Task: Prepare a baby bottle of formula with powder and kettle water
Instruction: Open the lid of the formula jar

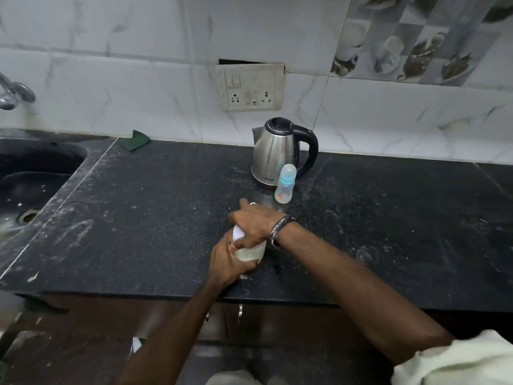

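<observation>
- Seen from above on a black stone tabletop (155,218): two bare hands working on a small translucent container (251,252) near the front edge, well in front of the kettle (274,155).
- Left hand (227,262) wrapped round the container's side, fingers curled and gripping, steadying it on the tabletop.
- Right hand (254,222) laid over the container's top, fingers bent down round what looks like a white lid (238,233); forefinger stretched out toward the kettle. Clamped on the lid, by the look of it, though the hand's own bulk hides the contact.
- Contents pale and cloudy; powder or liquid, cannot be told for sure.
- Baby bottle (285,184) standing upright just in front of the kettle, touching or nearly touching its base, blue collar and clear cap on, a little pale matter at the bottom.
- Kettle standing shut near the back wall, below the wall socket (249,87), handle turned to the right; no cord visible.
- Green scouring pad (136,140) far to the kettle's left against the wall, sink (36,173) beyond it.
- Step in hand, as judged: opening or closing the container, probably the formula powder, with the bottle not yet uncapped.
- Next move likely calling for a firm twist against the steadying left hand, then the bottle's cap removed before any powder or kettle water goes in.
- Care needed with loose powder: tabletop already dusted with white specks.
</observation>
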`<act>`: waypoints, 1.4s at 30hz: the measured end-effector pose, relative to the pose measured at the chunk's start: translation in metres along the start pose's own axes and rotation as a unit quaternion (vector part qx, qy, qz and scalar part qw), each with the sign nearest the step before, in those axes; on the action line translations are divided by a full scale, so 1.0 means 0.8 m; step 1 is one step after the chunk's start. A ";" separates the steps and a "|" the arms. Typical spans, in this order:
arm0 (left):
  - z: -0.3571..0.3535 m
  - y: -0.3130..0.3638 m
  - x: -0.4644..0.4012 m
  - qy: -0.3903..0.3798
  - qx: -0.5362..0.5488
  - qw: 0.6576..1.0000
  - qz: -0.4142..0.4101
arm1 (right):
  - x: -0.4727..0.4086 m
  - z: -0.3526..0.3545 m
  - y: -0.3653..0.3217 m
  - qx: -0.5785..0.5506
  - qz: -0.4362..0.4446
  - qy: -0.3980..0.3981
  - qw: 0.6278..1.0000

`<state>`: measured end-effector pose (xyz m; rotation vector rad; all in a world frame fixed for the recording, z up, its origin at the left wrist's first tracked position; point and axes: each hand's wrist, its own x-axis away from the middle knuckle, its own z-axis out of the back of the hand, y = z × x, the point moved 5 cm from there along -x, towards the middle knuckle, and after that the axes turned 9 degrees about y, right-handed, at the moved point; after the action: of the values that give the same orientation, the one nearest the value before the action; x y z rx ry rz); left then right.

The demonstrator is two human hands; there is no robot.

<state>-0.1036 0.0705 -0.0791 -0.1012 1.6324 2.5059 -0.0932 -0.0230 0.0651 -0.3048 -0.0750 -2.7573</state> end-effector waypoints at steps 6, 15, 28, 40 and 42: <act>0.001 0.003 0.002 0.011 0.011 1.000 0.016 | -0.005 -0.005 -0.007 0.066 -0.074 0.035 0.994; 0.000 -0.002 -0.001 0.008 0.001 1.000 0.006 | 0.000 0.005 -0.001 0.026 -0.039 0.031 0.998; 0.001 0.001 0.001 0.007 0.019 1.000 -0.003 | 0.006 0.006 -0.011 0.042 0.023 -0.021 0.999; 0.000 0.002 0.002 0.015 0.022 0.999 -0.029 | 0.036 0.019 0.066 -0.041 -0.112 -0.002 0.993; 0.001 0.003 0.002 0.017 0.017 0.999 -0.031 | 0.047 0.009 0.076 -0.047 -0.140 -0.027 0.989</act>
<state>-0.1053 0.0701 -0.0771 -0.1893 1.6584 2.4423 -0.1039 -0.0926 0.0813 -0.4229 0.0001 -3.0369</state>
